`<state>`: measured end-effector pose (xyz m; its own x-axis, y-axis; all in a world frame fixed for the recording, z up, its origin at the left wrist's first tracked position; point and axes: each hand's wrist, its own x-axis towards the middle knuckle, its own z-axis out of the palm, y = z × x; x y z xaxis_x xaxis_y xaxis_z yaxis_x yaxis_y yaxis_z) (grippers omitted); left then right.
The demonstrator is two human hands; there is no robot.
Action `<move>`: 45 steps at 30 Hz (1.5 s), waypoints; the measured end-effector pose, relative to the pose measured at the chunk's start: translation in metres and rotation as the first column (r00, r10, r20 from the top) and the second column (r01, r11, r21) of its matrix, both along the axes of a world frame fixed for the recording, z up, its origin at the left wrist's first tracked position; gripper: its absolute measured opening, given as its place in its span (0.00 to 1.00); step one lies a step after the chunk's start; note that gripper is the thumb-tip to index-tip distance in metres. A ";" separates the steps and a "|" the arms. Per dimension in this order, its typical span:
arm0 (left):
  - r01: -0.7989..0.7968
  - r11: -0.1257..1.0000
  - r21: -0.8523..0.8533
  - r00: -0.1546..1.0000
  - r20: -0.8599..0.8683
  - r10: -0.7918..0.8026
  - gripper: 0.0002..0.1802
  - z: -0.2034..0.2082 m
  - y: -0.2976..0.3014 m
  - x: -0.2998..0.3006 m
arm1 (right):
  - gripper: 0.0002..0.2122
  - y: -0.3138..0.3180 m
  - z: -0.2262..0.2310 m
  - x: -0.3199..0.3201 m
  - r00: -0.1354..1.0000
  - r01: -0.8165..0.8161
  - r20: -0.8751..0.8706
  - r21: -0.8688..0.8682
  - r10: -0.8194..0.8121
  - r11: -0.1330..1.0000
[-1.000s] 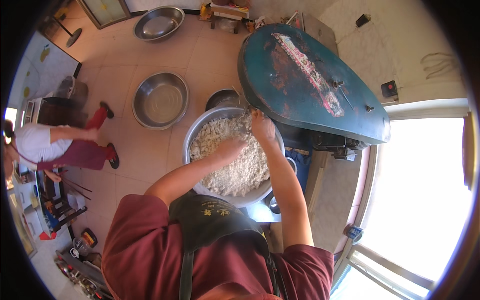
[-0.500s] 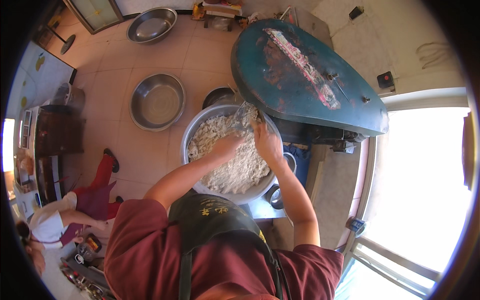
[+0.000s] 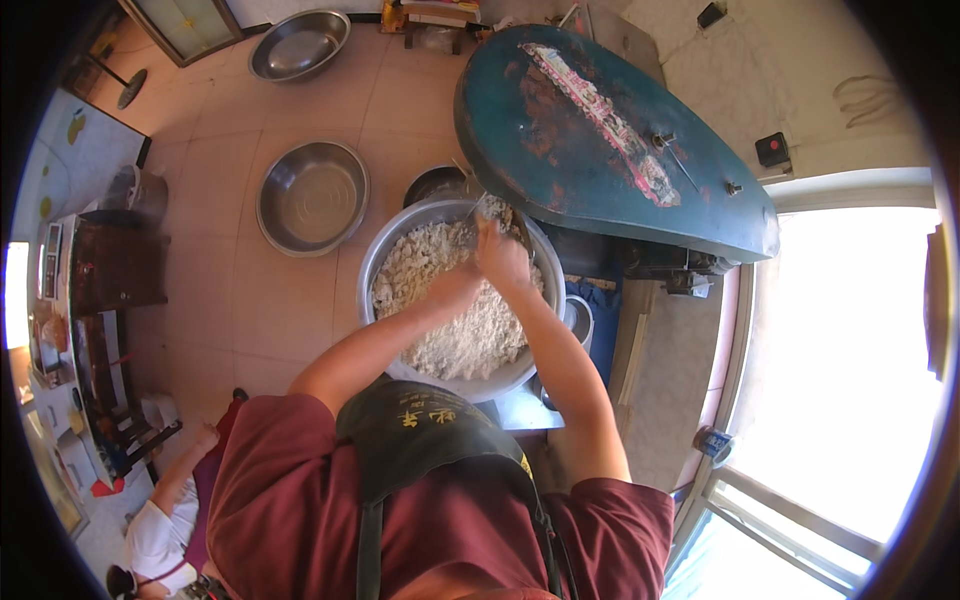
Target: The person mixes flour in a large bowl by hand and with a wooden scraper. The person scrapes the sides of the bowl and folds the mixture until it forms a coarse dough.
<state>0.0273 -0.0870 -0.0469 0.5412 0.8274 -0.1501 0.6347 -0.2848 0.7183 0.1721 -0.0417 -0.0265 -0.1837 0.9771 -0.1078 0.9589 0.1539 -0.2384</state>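
Note:
A large silver metal basin (image 3: 372, 262) in front of me holds pale, crumbly floury dough (image 3: 462, 335). Over the middle of the dough is my left hand (image 3: 457, 287), its fingers smeared by motion. Close beside it, my right hand (image 3: 503, 257) reaches to the basin's far side, under the edge of a green machine cover (image 3: 590, 140). Its fingers are blurred against a whitish lump and some metal near the rim. Whether either hand grips anything cannot be made out.
Wide metal basins, one nearer (image 3: 313, 198) and one farther (image 3: 300, 46), rest on the tiled floor at left. A dark pan (image 3: 436, 186) sits just behind my basin. Another person (image 3: 165, 530) is at lower left, near a wooden cabinet (image 3: 118, 265). A bright doorway lies at right.
My right hand has shifted left, close against the left hand, which has moved slightly. The other person has moved nearer to me, toward the lower edge.

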 end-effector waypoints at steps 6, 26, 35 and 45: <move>0.009 1.000 -0.019 0.998 0.054 -0.008 0.18 0.038 0.003 -0.013 | 0.25 -0.018 0.053 0.017 1.000 -0.008 0.022 0.062 0.006 0.998; -0.135 0.990 0.027 0.970 0.209 0.127 0.14 0.021 0.005 -0.003 | 0.15 0.019 0.003 0.023 0.980 0.157 -0.140 0.130 -0.139 0.979; -0.026 0.963 0.268 0.994 -0.099 0.054 0.25 0.071 0.078 0.034 | 0.15 -0.009 0.057 0.046 0.941 0.270 -0.215 0.012 -0.262 0.963; 0.182 0.906 0.383 0.981 -0.003 -0.196 0.18 -0.009 0.004 -0.054 | 0.15 0.002 0.045 0.057 0.935 0.221 -0.289 0.030 -0.204 0.975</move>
